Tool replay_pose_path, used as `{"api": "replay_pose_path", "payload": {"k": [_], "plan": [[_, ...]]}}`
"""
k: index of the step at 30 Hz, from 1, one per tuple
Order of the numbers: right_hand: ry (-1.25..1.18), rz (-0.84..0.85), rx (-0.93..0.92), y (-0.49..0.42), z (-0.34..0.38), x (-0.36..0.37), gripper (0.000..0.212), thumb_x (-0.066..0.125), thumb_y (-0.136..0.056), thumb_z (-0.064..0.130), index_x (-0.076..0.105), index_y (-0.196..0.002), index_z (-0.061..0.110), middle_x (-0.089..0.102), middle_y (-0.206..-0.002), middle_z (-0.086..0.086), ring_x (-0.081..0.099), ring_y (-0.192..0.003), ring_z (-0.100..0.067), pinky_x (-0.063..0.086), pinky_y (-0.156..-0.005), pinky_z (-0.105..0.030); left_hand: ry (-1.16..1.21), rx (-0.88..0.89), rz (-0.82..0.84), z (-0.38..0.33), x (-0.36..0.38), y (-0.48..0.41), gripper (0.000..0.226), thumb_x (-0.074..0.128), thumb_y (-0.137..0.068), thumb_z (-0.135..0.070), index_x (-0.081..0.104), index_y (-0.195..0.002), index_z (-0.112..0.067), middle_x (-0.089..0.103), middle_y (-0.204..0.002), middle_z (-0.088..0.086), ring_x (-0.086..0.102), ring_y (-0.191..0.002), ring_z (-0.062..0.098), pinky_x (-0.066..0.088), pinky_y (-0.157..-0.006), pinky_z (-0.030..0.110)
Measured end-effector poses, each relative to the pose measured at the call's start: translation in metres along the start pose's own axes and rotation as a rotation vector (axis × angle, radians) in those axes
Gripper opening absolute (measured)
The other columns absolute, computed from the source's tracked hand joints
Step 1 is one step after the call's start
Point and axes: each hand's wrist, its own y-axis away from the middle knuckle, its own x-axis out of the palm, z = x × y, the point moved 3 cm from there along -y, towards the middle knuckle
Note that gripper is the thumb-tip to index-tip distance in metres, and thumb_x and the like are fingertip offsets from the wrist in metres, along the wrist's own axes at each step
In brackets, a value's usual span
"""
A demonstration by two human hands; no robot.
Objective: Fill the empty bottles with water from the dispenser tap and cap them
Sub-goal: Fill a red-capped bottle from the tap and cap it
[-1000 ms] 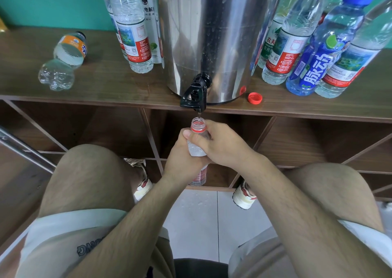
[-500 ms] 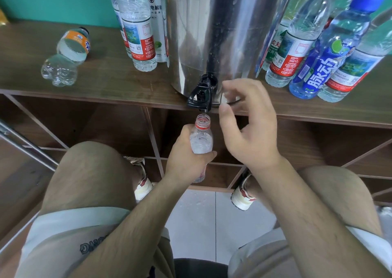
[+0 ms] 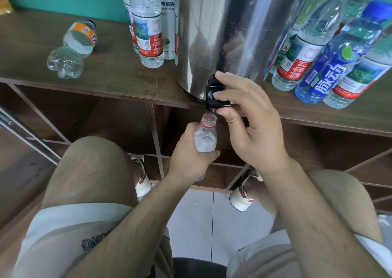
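Note:
A steel water dispenser [image 3: 229,33] stands on the wooden shelf [image 3: 118,74], its black tap [image 3: 213,98] hanging over the front edge. My left hand [image 3: 191,156] grips a clear uncapped bottle [image 3: 205,138] with a red neck ring, holding it upright directly under the tap. My right hand [image 3: 250,125] is on the tap, fingers curled over its top and thumb pressed against its front. The red cap on the shelf is almost hidden behind my right hand.
An orange-labelled bottle [image 3: 73,48] lies on its side at the shelf's left. Upright bottles [image 3: 148,29] stand left of the dispenser, and several more, one blue [image 3: 331,74], stand at its right. My knees and shoes are below, over open shelf compartments.
My right hand let go of the bottle, rose and took hold of the tap. My left hand kept the bottle under the tap.

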Motion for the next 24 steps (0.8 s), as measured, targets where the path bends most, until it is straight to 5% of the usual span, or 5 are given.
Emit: {"api": "replay_pose_path", "payload": {"k": [16, 24], "plan": [[-0.058, 0.008, 0.011, 0.0025, -0.0066, 0.0008, 0.022, 0.056, -0.107, 0.011, 0.065, -0.126, 0.008, 0.058, -0.149, -0.006, 0.054, -0.139, -0.020, 0.047, -0.110, -0.047, -0.077, 0.019, -0.021, -0.0016, -0.0029, -0.0017, 0.066, 0.089, -0.077, -0.024, 0.047, -0.128, -0.028, 0.065, -0.115, -0.008, 0.066, -0.105, 0.015, 0.057, -0.087, 0.033], [-0.086, 0.012, 0.027, 0.0033, -0.0062, 0.0000, 0.023, 0.055, -0.109, 0.017, 0.063, -0.131, 0.016, 0.056, -0.151, 0.001, 0.054, -0.138, -0.017, 0.054, -0.099, -0.051, -0.069, 0.015, -0.037, 0.0005, 0.0020, -0.0014, 0.062, 0.088, -0.077, -0.027, 0.048, -0.124, -0.031, 0.066, -0.111, -0.012, 0.067, -0.101, 0.012, 0.059, -0.090, 0.046]]}}
